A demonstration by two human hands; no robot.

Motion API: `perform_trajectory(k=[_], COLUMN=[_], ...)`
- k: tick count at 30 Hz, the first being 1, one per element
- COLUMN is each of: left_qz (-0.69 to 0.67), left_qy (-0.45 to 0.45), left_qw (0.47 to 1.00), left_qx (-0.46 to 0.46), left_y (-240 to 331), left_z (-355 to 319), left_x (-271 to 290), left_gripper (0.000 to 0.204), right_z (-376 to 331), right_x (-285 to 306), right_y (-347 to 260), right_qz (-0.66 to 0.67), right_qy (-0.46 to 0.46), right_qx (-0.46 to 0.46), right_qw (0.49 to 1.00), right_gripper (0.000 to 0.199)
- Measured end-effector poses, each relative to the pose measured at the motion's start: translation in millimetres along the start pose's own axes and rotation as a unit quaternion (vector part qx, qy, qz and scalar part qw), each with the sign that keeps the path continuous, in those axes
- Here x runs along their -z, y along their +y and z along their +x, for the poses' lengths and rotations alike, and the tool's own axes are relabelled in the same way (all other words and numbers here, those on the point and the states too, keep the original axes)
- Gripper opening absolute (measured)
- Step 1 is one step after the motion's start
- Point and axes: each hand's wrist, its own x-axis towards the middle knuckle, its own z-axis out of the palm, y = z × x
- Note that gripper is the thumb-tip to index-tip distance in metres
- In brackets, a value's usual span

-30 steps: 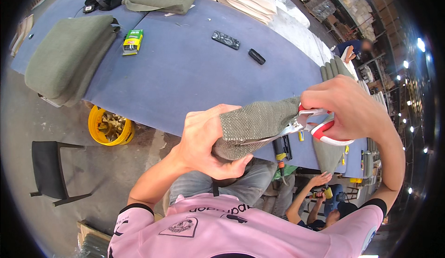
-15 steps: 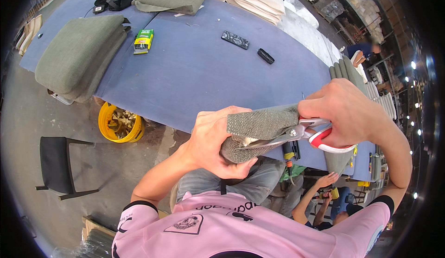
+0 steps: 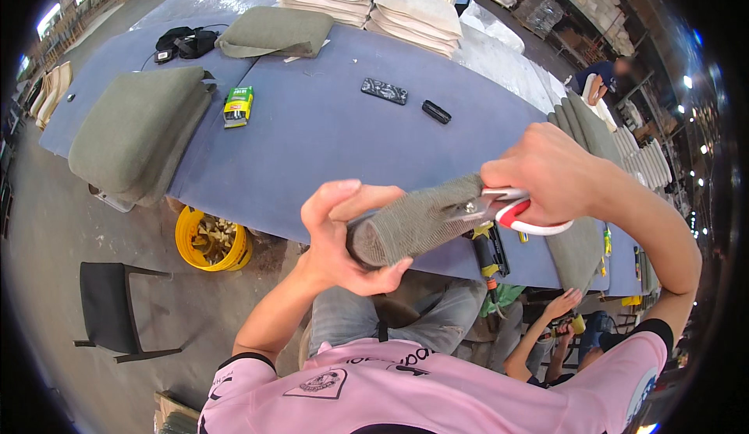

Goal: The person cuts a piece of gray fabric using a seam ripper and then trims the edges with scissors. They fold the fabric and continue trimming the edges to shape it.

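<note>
My left hand (image 3: 328,239) is wrapped round the near-left end of a grey-green fabric-covered cushion (image 3: 413,223), which I see edge-on above my lap. In my right hand (image 3: 550,173) is a pair of scissors (image 3: 511,209) with red and white handles. Their pivot lies against the cushion's right part, and the blades are mostly hidden along the fabric. The cushion's rounded left end shows a darker, smoother patch between my fingers and thumb.
On the blue table (image 3: 312,153) lie a green-yellow packet (image 3: 239,107), a phone (image 3: 384,91) and a small black case (image 3: 436,112). Stacked grey-green cushions (image 3: 136,126) sit left. Below them stand a yellow bucket (image 3: 187,239) and a black chair (image 3: 109,305). A co-worker's hand (image 3: 563,303) is at lower right.
The cushion has turned in my hands; its open fold with pale filling and the long scissor blades no longer show. My left fingers have spread, and the scissors have shifted slightly left.
</note>
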Motion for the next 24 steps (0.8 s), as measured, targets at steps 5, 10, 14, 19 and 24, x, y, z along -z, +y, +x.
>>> perform_trajectory(k=[5,10,14,19,24], left_qz=[0.132,0.033,0.166,0.129,0.078], left_qy=[-0.046,0.074,0.118,0.118,-0.072], left_qw=[0.986,0.932,0.914,0.932,0.926], left_qx=[0.094,0.353,0.352,0.316,0.363], left_y=[9,37,31,4,0], left_z=[23,51,62,51,10], left_x=[18,2,8,22,50], left_gripper=[0.078,0.029,0.035,0.046,0.057], right_z=[-13,-52,-72,-109,-34], right_x=[19,-7,-51,-159,-271], right_y=[3,8,6,-8,-33], right_qz=[0.032,0.078,0.147,0.383,0.563], right_qy=[0.009,0.093,0.189,0.385,0.570], right_qx=[-0.046,-0.118,-0.139,-0.256,-0.355], right_qw=[0.998,0.986,0.961,0.800,0.481], right_gripper=[0.027,0.033,0.039,0.045,0.048])
